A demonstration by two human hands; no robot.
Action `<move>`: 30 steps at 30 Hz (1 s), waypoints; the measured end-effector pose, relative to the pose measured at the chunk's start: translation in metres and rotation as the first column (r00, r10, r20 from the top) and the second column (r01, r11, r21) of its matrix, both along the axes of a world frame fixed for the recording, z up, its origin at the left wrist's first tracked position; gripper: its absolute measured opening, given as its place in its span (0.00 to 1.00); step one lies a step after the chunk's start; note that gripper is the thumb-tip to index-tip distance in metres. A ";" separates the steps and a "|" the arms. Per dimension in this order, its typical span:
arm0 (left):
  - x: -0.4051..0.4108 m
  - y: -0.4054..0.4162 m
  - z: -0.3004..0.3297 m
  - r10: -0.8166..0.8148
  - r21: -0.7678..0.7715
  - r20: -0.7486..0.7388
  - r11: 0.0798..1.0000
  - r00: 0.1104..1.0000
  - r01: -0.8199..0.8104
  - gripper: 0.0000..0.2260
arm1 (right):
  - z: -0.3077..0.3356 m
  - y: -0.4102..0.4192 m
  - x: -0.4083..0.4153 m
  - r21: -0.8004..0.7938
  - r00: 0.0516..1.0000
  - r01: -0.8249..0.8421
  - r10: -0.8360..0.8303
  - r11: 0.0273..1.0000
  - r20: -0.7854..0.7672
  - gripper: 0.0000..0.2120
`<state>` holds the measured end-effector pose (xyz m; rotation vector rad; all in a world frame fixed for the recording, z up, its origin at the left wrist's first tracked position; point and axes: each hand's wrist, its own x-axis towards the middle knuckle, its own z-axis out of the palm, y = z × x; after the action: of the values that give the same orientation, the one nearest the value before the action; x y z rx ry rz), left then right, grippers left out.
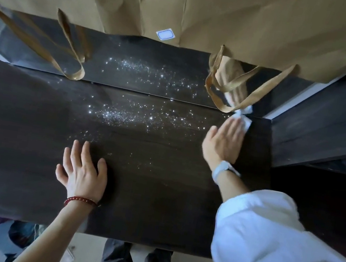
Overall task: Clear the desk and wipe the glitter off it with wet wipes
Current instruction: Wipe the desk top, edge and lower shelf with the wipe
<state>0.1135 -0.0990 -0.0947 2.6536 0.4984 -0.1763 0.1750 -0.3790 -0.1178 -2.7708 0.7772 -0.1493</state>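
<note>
Glitter (125, 109) lies scattered over the dark surface (156, 196), thickest in a bright patch near the middle and thinning toward the near edge, with a sparse trail running right. At the back a glossy panel (155, 68) mirrors the sparkle. The right hand (223, 141) lies flat at the far right corner, fingers together and palm down, pressing a white wet wipe (246, 119) against the surface; the wipe pokes out beyond the fingertips, so the grip is a flat press and not a pinch. A pale watch (223, 169) sits on that wrist above a white sleeve (264, 237). The left hand (83, 170) rests palm down near the front, fingers spread, holding nothing, a red bead bracelet (80, 201) at the wrist. Brown paper bags (232, 15) hang above the back edge, their handles (266, 87) drooping just beside the wipe.
</note>
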 end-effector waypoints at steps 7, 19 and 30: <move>0.008 0.025 0.003 0.000 0.080 -0.070 0.997 0.998 0.005 0.25 | -0.006 0.096 -0.014 0.010 0.814 -0.581 0.581 0.814 0.026 0.25; 0.002 0.039 -0.015 0.007 0.184 -0.070 0.983 0.998 0.006 0.24 | -0.003 0.000 0.012 -0.016 0.992 0.124 -0.124 0.992 0.007 0.32; 0.002 0.041 -0.014 -0.013 0.212 -0.108 0.977 0.994 0.036 0.33 | -0.003 0.146 0.033 0.065 0.813 -0.582 0.581 0.811 0.035 0.28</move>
<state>0.1158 -0.0578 -0.1089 2.8726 0.5466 -0.2871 0.2076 -0.2331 -0.1205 -2.7868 -0.1013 -0.0170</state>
